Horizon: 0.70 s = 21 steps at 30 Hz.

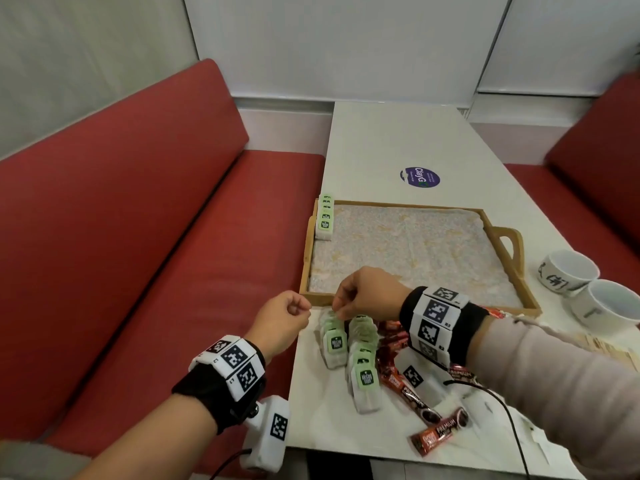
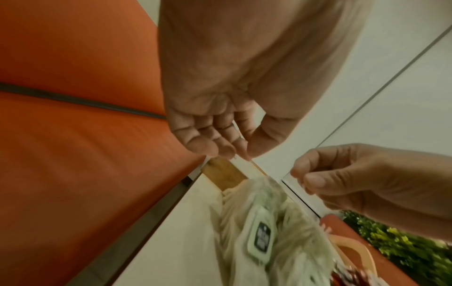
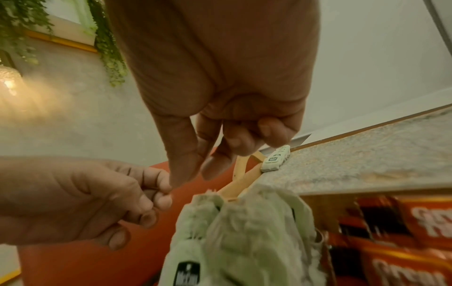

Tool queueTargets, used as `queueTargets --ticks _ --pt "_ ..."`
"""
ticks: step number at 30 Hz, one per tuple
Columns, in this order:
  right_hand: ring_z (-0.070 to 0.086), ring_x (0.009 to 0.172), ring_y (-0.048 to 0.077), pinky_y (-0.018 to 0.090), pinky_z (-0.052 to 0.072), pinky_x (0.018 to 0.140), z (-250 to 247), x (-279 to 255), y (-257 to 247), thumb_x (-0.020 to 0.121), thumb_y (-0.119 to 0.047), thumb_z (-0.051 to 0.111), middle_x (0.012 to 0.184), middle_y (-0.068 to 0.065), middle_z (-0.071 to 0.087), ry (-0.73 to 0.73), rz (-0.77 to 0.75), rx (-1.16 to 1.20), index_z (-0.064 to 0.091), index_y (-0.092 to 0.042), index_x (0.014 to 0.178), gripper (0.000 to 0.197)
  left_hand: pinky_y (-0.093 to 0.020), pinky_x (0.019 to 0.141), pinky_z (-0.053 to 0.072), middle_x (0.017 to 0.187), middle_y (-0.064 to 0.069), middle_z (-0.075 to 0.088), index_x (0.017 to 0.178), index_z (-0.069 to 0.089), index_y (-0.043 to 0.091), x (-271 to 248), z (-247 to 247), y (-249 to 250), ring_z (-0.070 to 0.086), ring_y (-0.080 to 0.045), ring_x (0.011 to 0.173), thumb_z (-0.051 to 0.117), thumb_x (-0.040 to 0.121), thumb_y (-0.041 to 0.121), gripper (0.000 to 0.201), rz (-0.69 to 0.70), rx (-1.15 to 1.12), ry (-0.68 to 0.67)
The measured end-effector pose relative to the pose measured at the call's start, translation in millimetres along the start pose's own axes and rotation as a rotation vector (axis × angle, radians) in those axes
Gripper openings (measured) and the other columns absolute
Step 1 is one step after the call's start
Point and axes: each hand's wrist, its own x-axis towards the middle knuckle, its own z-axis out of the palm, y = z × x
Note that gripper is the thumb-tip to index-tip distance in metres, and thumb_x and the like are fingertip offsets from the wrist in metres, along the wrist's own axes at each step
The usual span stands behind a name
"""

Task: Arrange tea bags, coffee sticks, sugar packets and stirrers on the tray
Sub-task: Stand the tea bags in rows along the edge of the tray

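A wooden tray (image 1: pixel 304 258) with a speckled liner sits mid-table. A short row of green-tagged tea bags (image 1: pixel 325 220) (image 3: pixel 275 159) stands in its far left corner. In front of the tray lies a pile of tea bags (image 1: pixel 360 358) (image 2: pixel 264 232) (image 3: pixel 239 232) beside red coffee sticks (image 1: pixel 412 396) (image 3: pixel 403 241). My right hand (image 1: pixel 339 311) (image 3: pixel 190 178) hangs over the pile's rear, thumb and forefinger pinching the top of a tea bag. My left hand (image 1: pixel 301 308) (image 2: pixel 242 152) hovers just left of it with curled fingers, thumb against fingertips, nothing visible in it.
Two white cups (image 1: pixel 568 271) stand right of the tray, with pale wooden stirrers (image 1: pixel 602 344) behind my right forearm. A purple sticker (image 1: pixel 420 176) marks the table beyond the tray. Red benches (image 1: pixel 173 237) flank the table, whose left edge runs under my left hand.
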Motion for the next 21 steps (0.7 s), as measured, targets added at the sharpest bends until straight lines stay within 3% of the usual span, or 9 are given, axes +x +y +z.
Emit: queueTargets --ticks 2,5,8,12,17,21 --pt "0.052 0.061 0.002 0.017 0.043 0.060 7.5 -6.5 0.2 0.077 -0.020 0.077 0.065 -0.014 0.057 0.019 0.008 -0.066 0.074 -0.021 0.090 0.013 -0.020 0.065 0.043 0.080 0.003 0.059 0.081 0.054 0.022 -7.6 5.4 -5.5 0.054 -0.012 0.075 0.062 0.081 -0.001 0.024 -0.044 0.049 -0.058" --pt "0.057 0.072 0.009 0.023 0.048 0.070 14.7 -12.1 0.1 0.076 -0.020 0.076 0.074 -0.010 0.059 0.037 0.041 -0.115 0.073 -0.023 0.097 0.021 -0.025 0.071 0.045 0.085 0.006 0.058 0.093 0.052 0.022 -12.4 14.8 -12.1 0.055 -0.012 0.079 0.072 0.077 0.009 0.029 -0.107 0.146 -0.100" --pt "0.058 0.078 0.011 0.025 0.050 0.075 19.1 -14.6 0.6 0.077 -0.021 0.076 0.083 -0.008 0.061 0.066 0.056 -0.146 0.071 -0.023 0.101 0.025 -0.023 0.073 0.042 0.085 0.009 0.055 0.100 0.049 0.022 -16.3 25.3 -13.1 0.056 -0.012 0.083 0.078 0.073 0.020 0.040 -0.111 0.217 -0.077" --pt "0.057 0.077 0.011 0.023 0.045 0.069 22.5 -15.1 1.3 0.076 -0.019 0.076 0.081 -0.009 0.059 0.088 0.060 -0.152 0.070 -0.022 0.102 0.027 -0.022 0.071 0.041 0.089 0.008 0.058 0.102 0.052 0.021 -18.5 36.0 -10.6 0.057 -0.011 0.084 0.081 0.071 0.023 0.042 -0.103 0.223 -0.033" --pt "0.055 0.075 0.012 0.018 0.039 0.054 27.2 -14.5 5.0 0.073 -0.017 0.076 0.078 -0.010 0.055 0.113 0.065 -0.147 0.064 -0.023 0.096 0.026 -0.023 0.062 0.037 0.086 0.001 0.060 0.081 0.057 0.021 -15.8 39.5 -10.7 0.053 -0.013 0.074 0.076 0.075 0.023 0.020 -0.055 0.307 0.040" --pt "0.056 0.076 0.012 0.019 0.042 0.056 27.3 -14.0 7.5 0.073 -0.014 0.075 0.077 -0.011 0.054 0.112 0.071 -0.126 0.063 -0.023 0.093 0.025 -0.023 0.057 0.035 0.090 -0.006 0.065 0.076 0.059 0.016 -13.8 39.2 -13.5 0.056 -0.016 0.075 0.073 0.078 0.025 0.017 -0.024 0.319 0.038"
